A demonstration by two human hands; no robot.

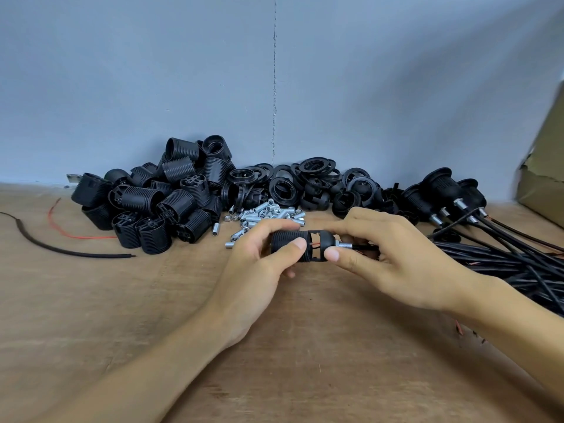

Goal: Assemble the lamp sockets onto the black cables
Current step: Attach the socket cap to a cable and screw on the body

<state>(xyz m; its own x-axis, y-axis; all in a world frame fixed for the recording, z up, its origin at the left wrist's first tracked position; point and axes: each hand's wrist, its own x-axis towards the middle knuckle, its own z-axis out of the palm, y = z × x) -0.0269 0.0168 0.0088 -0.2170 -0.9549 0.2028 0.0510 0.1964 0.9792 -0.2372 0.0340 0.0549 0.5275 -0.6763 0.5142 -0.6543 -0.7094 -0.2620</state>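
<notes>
The left hand (259,264) grips one ribbed socket body (288,242). The right hand (396,257) pinches the domed cap (325,239) just right of it, and a red wire shows in the opening between the two parts. One threaded nipple (343,245) and a black cable (364,248) run on rightward under the right fingers.

Beyond the grip lie heaps too dense to count:
- **Left:** spare socket bodies (152,203).
- **Straight behind:** rings (305,181).
- **Just behind the knuckles:** loose nipples (262,215).

Far right, a torn cardboard box (543,178) hides its contents.

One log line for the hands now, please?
left hand: grips socket body | right hand: holds socket cap | red wire: visible between them
</notes>
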